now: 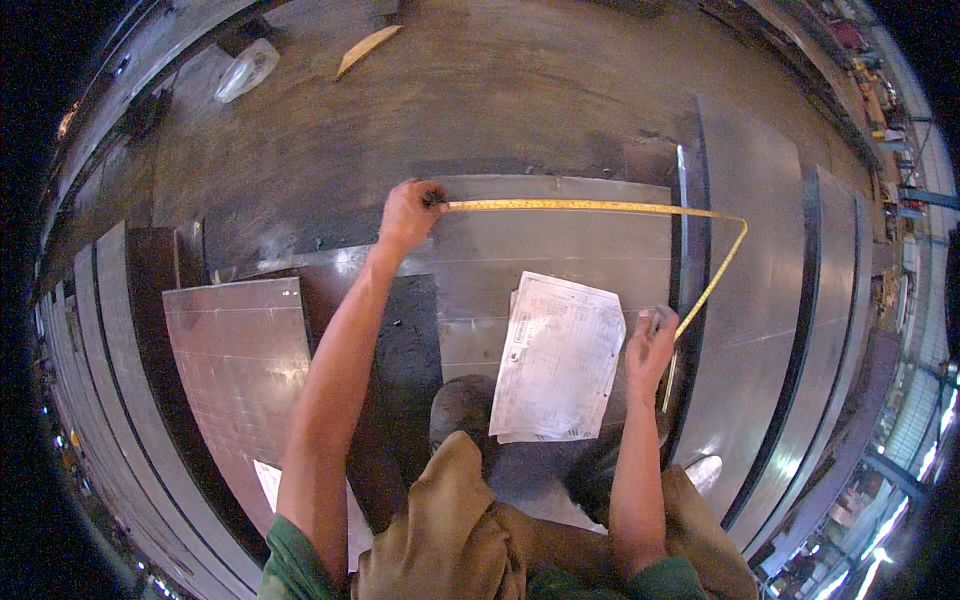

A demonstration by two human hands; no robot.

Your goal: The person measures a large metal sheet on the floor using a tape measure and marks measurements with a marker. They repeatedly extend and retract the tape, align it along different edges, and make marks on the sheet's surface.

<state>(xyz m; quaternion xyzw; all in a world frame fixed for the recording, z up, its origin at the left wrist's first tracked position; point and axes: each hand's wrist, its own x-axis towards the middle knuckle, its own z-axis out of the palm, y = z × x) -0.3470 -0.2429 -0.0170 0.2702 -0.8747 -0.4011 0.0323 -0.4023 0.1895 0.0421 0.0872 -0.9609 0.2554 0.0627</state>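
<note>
A yellow tape measure (570,206) runs across a grey metal plate (550,240), bends sharply past the plate's right edge and doubles back toward me. My left hand (408,215) is closed on its left end, at the plate's left side; a dark lump shows at the fingers, possibly the case. The other end of the tape reaches my right hand (650,345), whose fingers are curled around it. Something small and greyish shows at those fingertips, too unclear to name. Between my forearms lie stacked printed paper sheets (560,360), with marks and stains, close to my right hand.
More metal plates (745,300) stand in rows at the right, with dark gaps between. A reddish-grey plate (240,360) lies at the left, beside long metal bars (150,370). Farther off are a clear plastic piece (247,70) and a wooden strip (367,50).
</note>
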